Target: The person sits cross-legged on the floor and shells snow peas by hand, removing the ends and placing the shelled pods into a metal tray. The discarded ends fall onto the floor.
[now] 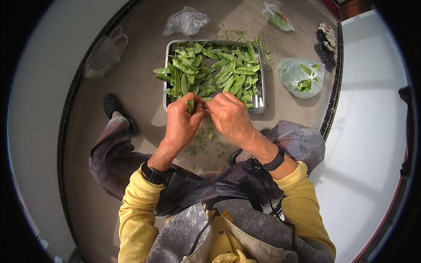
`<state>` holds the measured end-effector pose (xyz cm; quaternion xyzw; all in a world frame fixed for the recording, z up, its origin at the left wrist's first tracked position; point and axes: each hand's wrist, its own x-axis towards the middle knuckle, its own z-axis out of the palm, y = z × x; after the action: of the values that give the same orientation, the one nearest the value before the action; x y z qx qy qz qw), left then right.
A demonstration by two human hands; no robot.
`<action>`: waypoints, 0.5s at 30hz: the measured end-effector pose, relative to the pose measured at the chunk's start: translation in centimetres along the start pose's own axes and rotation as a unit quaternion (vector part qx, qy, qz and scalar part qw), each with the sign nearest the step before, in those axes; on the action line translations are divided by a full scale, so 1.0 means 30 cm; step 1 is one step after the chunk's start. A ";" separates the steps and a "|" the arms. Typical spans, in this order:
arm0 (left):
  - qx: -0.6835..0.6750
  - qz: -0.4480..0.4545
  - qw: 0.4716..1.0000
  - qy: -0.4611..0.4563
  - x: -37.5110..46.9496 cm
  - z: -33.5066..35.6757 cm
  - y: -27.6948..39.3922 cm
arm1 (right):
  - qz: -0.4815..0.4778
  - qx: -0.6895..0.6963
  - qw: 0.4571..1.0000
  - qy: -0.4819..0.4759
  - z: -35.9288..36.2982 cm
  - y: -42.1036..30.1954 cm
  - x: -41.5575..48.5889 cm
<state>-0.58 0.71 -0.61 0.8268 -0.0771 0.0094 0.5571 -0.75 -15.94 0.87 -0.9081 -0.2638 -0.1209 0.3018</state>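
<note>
My left hand (pixel 185 115) is closed around a flat green pea pod (pixel 190 106), whose end shows between thumb and fingers. My right hand (pixel 230 115) meets it fingertip to fingertip and pinches the tip of a pod; whether both hands hold the same pod is hidden. Both hands are over the near edge of a rectangular metal tray (pixel 263 88) on the floor. Many flat green pods (pixel 227 70) lie in the tray in a left and a right heap, a few jutting past its left rim. Green trimmings (pixel 200 139) are scattered on the floor below my hands.
A tied bag of pods (pixel 301 79) stands right of the tray. Another bag with greens (pixel 278 17) and clear plastic bags (pixel 186 21) (pixel 107 54) lie farther out. Stems (pixel 261 47) touch the tray's far right corner. Dark shoes (pixel 325 55) sit at right; my legs flank the work area.
</note>
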 end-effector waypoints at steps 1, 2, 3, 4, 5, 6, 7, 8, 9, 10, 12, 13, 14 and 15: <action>-0.023 -0.040 0.999 -0.006 0.001 -0.002 0.003 | 0.006 0.010 1.000 0.011 0.001 0.001 0.001; -0.055 -0.032 0.998 0.012 0.004 0.000 0.006 | 0.013 0.020 0.999 0.022 0.002 0.003 0.000; -0.066 -0.057 0.996 0.008 0.004 0.000 0.008 | 0.018 0.043 0.998 0.036 0.004 0.007 0.001; -0.076 -0.083 0.994 0.004 0.004 0.000 0.009 | 0.022 0.065 0.996 0.049 0.006 0.014 0.005; -0.088 -0.105 0.991 0.003 0.003 0.000 0.008 | 0.030 0.087 0.994 0.060 0.009 0.018 0.005; -0.102 -0.099 0.990 0.006 0.002 0.002 0.007 | 0.053 0.127 0.989 0.056 0.011 0.021 0.004; -0.117 -0.091 0.989 0.011 0.002 0.006 0.006 | 0.079 0.165 0.982 0.051 0.009 0.024 0.002; -0.130 -0.090 0.987 0.011 0.001 0.008 0.005 | 0.102 0.203 0.973 0.045 0.006 0.027 -0.001; -0.116 -0.088 0.989 0.002 -0.002 0.008 0.005 | 0.144 0.249 0.957 0.040 0.000 0.034 -0.002; -0.100 -0.093 0.991 -0.011 -0.005 0.007 0.006 | 0.182 0.294 0.938 0.035 -0.007 0.044 0.000; -0.085 -0.090 0.992 -0.024 -0.011 0.003 0.014 | 0.255 0.419 0.871 0.025 -0.024 0.062 0.004; -0.085 -0.081 0.993 -0.024 -0.014 0.006 0.021 | 0.265 0.447 0.854 0.032 -0.031 0.072 0.007; -0.088 -0.069 0.993 -0.025 -0.015 0.005 0.028 | 0.272 0.477 0.835 0.040 -0.038 0.083 0.011; -0.074 -0.065 0.995 -0.024 -0.015 0.000 0.034 | 0.279 0.509 0.813 0.050 -0.044 0.093 0.015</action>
<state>-1.17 0.39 0.27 0.7866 -0.0368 -0.0525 0.6141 1.08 -18.48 0.72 -0.6517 -0.0078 0.0743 0.7548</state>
